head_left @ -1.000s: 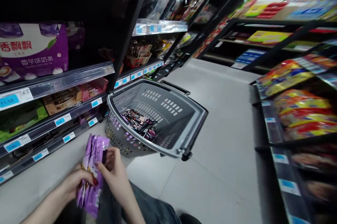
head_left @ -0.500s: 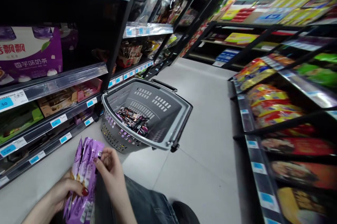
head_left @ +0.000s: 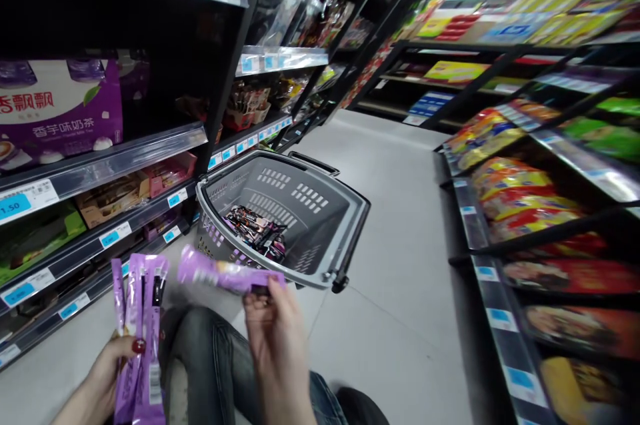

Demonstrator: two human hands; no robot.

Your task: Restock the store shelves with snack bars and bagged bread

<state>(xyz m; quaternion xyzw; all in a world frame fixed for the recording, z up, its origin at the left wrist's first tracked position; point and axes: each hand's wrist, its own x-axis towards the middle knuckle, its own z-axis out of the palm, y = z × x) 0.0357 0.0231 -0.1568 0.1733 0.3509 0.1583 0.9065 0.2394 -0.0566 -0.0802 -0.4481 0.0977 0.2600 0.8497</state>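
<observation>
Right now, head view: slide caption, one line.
Left hand holds several purple sachets; right hand holds a single sachet near a grey basket containing packets.

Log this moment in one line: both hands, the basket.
left hand: holding several purple packets | right hand: holding one purple packet | gray basket: on floor, small packets inside

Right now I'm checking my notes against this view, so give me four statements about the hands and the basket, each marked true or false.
1. The right hand holds a single purple packet. True.
2. The left hand is empty. False: it holds several purple packets.
3. The grey basket stands on the floor. True.
4. Nothing lies in the basket. False: a pile of small packs lies in it.
</observation>
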